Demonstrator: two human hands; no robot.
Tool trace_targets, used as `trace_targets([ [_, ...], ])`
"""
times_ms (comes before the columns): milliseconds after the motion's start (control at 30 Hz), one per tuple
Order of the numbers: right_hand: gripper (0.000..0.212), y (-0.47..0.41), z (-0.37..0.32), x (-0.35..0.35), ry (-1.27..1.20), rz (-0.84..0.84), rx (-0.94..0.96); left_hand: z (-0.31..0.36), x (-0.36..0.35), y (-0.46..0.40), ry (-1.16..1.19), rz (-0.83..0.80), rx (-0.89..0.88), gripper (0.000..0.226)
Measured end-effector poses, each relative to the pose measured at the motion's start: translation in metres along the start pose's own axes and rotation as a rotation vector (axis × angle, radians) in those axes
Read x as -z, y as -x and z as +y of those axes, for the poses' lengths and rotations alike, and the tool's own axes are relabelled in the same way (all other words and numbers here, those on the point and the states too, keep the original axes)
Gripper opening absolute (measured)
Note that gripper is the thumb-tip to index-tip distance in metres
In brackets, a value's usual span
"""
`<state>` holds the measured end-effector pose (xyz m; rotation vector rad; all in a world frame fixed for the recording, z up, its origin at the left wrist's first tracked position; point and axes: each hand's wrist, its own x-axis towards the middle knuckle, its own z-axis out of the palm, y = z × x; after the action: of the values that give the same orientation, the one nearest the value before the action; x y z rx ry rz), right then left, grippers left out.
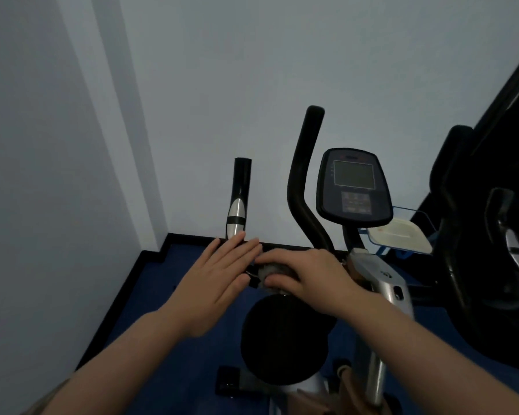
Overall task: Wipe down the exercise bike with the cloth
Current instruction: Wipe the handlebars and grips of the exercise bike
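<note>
Nearest the camera, the round black seat [285,339] of the exercise bike [381,283] sits low in the view, above the blue floor [168,283], with both forearms reaching over it toward the handlebar. The right hand [309,274] curls over a bunched grey cloth [271,269] and presses it onto the bar just ahead of the seat, probably so the wipe bears down on the tube. The left hand [222,271] lies flat beside it with straight fingers gripping nothing, its fingertips at the base of the left grip [238,202]; it looks to be steadying the bar. Beyond them, the curved right handlebar [304,175] rises beside the console [354,187], whose screen is dark and whose button labels are too blurred to read. A small logo on the silver frame cannot be made out. At the far right edge of the floor stands a tray [399,235].
</note>
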<state>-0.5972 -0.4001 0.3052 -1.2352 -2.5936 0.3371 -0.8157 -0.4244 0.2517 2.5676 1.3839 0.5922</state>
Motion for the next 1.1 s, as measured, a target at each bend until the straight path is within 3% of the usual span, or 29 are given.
trace_targets([
  [167, 0.038, 0.006, 0.012, 0.016, 0.119, -0.081, 0.023, -0.016, 0.011, -0.001, -0.125, -0.018, -0.054, 0.054],
  [267, 0.039, 0.015, 0.011, 0.017, 0.172, -0.075, -0.06, -0.031, 0.017, -0.007, -0.017, 0.02, -0.022, 0.054],
  [367, 0.044, 0.001, 0.0, 0.008, 0.005, -0.006, -0.153, -0.045, 0.018, -0.012, 0.167, 0.096, 0.062, 0.055],
  [500, 0.054, -0.034, -0.022, -0.011, -0.251, -0.052, -0.297, -0.046, 0.011, -0.011, 0.309, 0.108, 0.023, 0.054],
  [667, 0.038, -0.016, -0.015, 0.002, -0.135, -0.181, -0.363, -0.06, 0.018, -0.014, 0.266, 0.115, -0.048, 0.051],
  [800, 0.039, -0.024, -0.029, -0.012, 0.133, -0.242, -0.408, -0.064, 0.018, -0.029, 0.19, 0.101, -0.142, 0.05],
  [933, 0.037, -0.057, -0.047, -0.03, -0.154, -0.149, -0.523, -0.068, 0.007, -0.04, 0.297, 0.113, -0.188, 0.049],
  [1100, 0.041, -0.036, -0.047, -0.021, -0.18, -0.208, -0.483, -0.073, -0.003, -0.042, 0.466, 0.172, -0.18, 0.047],
])
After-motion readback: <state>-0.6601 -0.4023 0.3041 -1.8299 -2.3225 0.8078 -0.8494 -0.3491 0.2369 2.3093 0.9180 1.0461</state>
